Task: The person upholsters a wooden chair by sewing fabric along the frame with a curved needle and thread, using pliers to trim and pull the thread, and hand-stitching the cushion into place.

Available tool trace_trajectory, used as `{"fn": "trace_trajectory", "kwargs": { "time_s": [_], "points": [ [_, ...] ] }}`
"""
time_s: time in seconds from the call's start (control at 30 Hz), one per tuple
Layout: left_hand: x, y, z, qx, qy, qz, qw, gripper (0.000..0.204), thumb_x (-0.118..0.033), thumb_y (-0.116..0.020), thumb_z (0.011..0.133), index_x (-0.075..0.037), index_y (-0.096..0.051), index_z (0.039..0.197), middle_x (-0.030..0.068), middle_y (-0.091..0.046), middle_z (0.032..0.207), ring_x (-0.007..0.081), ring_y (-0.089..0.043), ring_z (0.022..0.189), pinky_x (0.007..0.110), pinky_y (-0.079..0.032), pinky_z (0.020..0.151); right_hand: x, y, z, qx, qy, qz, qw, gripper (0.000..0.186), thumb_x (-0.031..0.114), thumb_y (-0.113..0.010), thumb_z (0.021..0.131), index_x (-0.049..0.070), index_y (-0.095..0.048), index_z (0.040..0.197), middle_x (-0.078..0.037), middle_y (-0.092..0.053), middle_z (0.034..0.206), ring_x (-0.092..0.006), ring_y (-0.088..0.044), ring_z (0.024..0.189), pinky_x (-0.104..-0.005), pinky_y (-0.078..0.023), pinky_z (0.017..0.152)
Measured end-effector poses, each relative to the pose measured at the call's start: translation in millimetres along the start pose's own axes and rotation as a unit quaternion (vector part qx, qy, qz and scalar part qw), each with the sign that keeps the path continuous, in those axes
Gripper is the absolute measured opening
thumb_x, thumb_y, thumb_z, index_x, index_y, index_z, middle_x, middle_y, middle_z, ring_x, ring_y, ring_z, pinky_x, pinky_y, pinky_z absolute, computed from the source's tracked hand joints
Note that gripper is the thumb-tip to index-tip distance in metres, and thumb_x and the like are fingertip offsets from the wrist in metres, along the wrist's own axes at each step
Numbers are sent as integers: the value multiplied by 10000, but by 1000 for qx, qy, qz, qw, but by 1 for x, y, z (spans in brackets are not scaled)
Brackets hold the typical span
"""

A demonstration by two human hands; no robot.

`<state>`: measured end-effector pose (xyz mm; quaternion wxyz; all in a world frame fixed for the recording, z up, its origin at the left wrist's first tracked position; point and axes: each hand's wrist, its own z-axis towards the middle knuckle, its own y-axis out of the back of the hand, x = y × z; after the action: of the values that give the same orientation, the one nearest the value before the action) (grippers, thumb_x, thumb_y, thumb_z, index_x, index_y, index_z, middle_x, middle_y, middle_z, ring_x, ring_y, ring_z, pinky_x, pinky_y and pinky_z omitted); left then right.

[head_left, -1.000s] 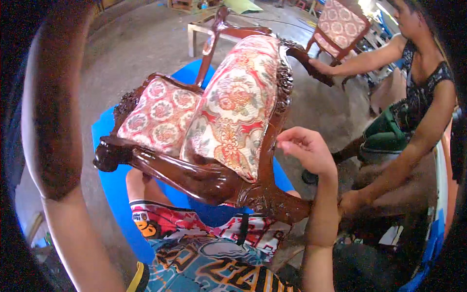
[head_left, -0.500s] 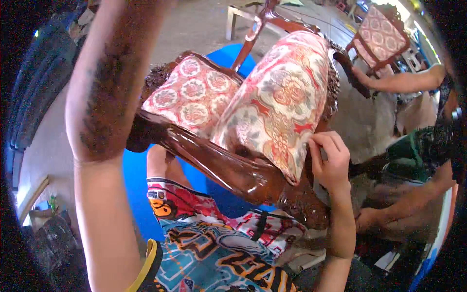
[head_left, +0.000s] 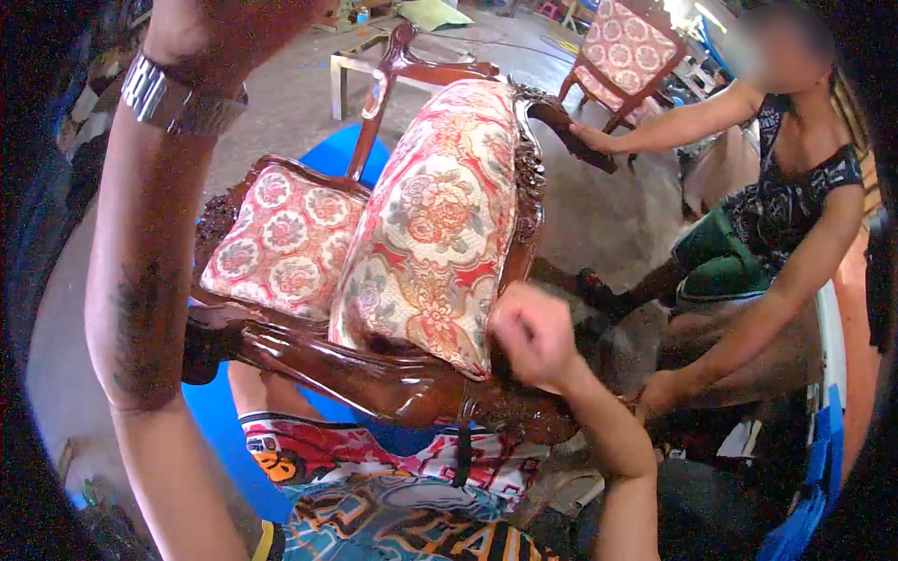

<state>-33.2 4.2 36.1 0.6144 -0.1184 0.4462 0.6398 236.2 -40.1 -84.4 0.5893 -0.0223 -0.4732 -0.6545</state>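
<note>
In front of me stands a dark, glossy carved wooden armchair (head_left: 374,379), its wet-looking armrest nearest my body. A floral padded backrest (head_left: 440,220) in cream, red and grey rises at its middle. Left of that is a matching floral seat cushion (head_left: 285,238). My right hand (head_left: 538,337) is curled closed beside the lower right corner of the backrest; whatever its fingers hold is blurred and hidden. My left hand (head_left: 238,33), above a metal-banded watch (head_left: 173,98), is raised at the upper left, its fingers cut off by the frame's edge.
A co-worker in green shorts (head_left: 725,252) sits at the right, one hand (head_left: 594,140) on the chair's far side and another (head_left: 659,393) near its lower frame. Behind are a similar floral chair (head_left: 627,51) and a low table (head_left: 341,84). Blue material (head_left: 248,449) lies beneath the armchair.
The view has shifted, so the chair sits further left and the co-worker shows more fully. My right hand has gone from a pinch at the backrest's edge to a tighter curl.
</note>
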Motion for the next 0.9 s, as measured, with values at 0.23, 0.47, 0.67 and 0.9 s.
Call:
{"fn": "trace_trajectory", "kwargs": {
  "time_s": [0.23,0.47,0.67,0.9],
  "points": [
    [-11,-38,33,32,-62,16,997,443,-239,-686,787,-27,-534,1145,154,-593,1037,270,-587,928,383,-461,833,75,39,-41,-144,-71,484,860,171,202,-342,949,103,-325,811,-36,-421,556,-152,-389,467,-316,-347,400],
    [-44,-94,40,94,-164,29,982,417,-225,-689,769,-8,-568,1104,179,-627,976,297,-610,881,392,-477,785,118,116,-131,-330,-76,403,850,185,157,-320,972,120,-310,791,0,-269,514,-99,-214,400,-258,-229,355],
    [-3,-45,59,-10,-82,97,992,362,-183,-672,828,-30,-556,1134,137,-597,1085,255,-583,997,380,-447,870,87,85,-113,-282,-190,404,849,203,176,-353,966,113,-346,772,-14,-352,576,-119,-351,500,-276,-330,447],
    [4,-21,31,-66,-176,485,854,231,-56,-631,816,-49,-618,1046,129,-606,1028,297,-564,1032,365,-448,887,53,49,-25,-79,-125,133,980,141,105,-447,930,10,-530,867,-100,-530,904,-192,-529,833,-297,-414,770]
  ]
}}
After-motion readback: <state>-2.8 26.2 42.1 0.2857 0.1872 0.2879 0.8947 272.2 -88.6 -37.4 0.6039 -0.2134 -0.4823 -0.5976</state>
